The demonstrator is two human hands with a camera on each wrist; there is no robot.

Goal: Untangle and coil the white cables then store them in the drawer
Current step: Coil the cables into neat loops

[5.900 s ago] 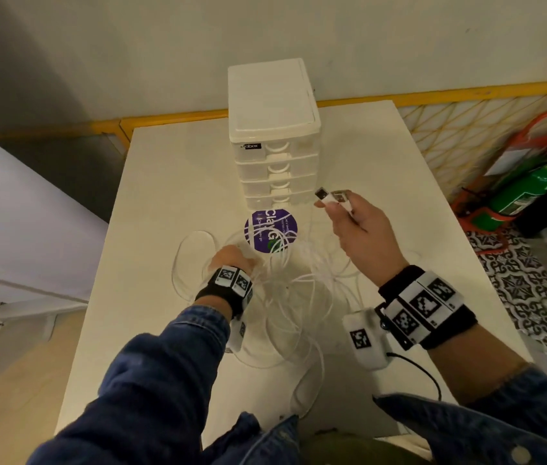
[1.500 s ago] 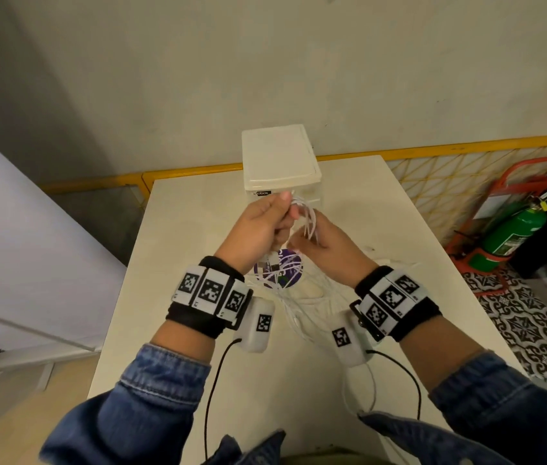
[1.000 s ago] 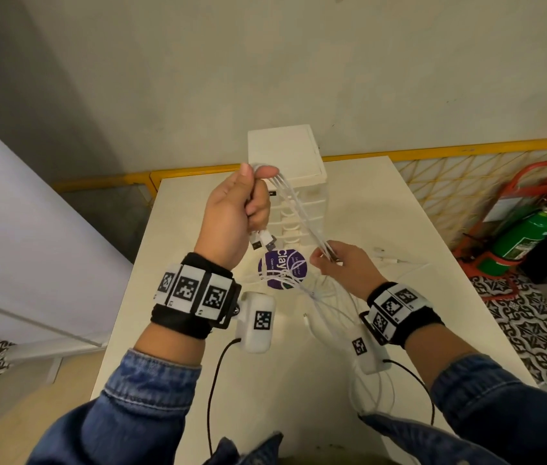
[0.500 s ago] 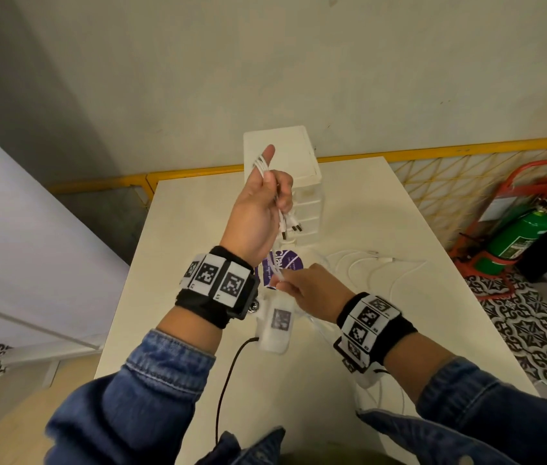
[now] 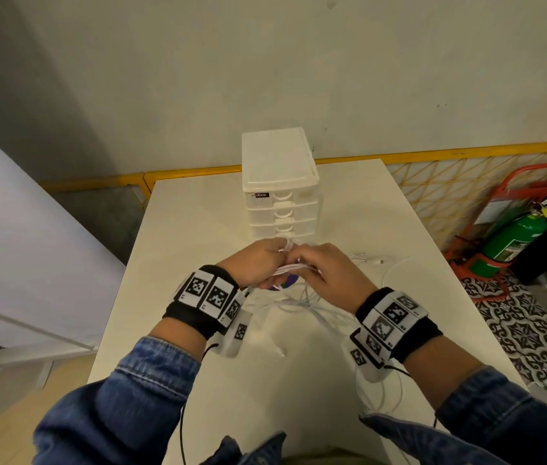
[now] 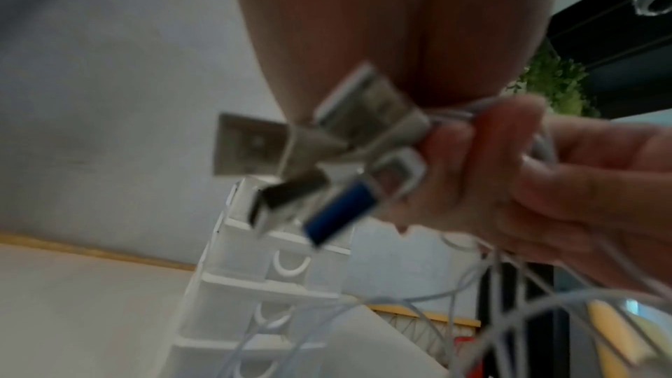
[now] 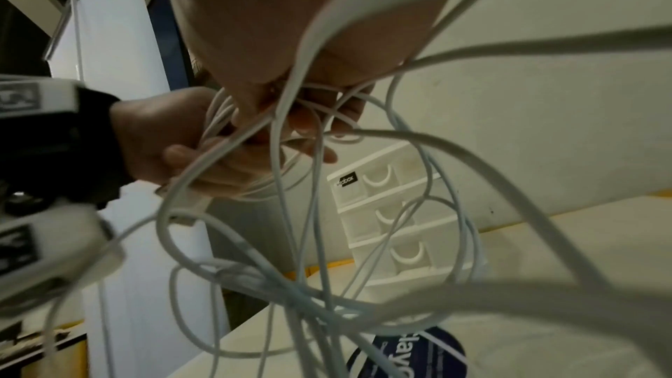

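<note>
A: Describe the work surface.

B: A pale tabletop point(image 5: 198, 229) stands against a plain wall, with a yellow rail behind it. A white drawer unit point(image 5: 280, 182) with several stacked drawers stands upright at the far middle; all visible drawers are closed. A green fire extinguisher point(image 5: 513, 243) stands on the patterned floor off to the right.

A: Location of the white cables point(image 5: 302, 305)?

B: Part of the bundle is raised above the tabletop between both hands, in front of the drawer unit. The rest trails in loose, crossing loops down to the tabletop, with a strand and a small plug lying to the right. A round purple sticker point(image 7: 411, 352) lies on the tabletop beneath the loops.

A: State of the left hand point(image 5: 255, 263)?

B: Fingers curled around a gathered group of strands. In the left wrist view, several USB connectors point(image 6: 316, 154) project together from the grip, one with a blue insert.

A: State of the right hand point(image 5: 329, 273)?

B: Held just beside the left hand, fingertips pinching the same strands. In the right wrist view, loops hang from this hand and remain tangled.

A: Wrist equipment?

B: Each wrist carries a black band with square printed markers.
</note>
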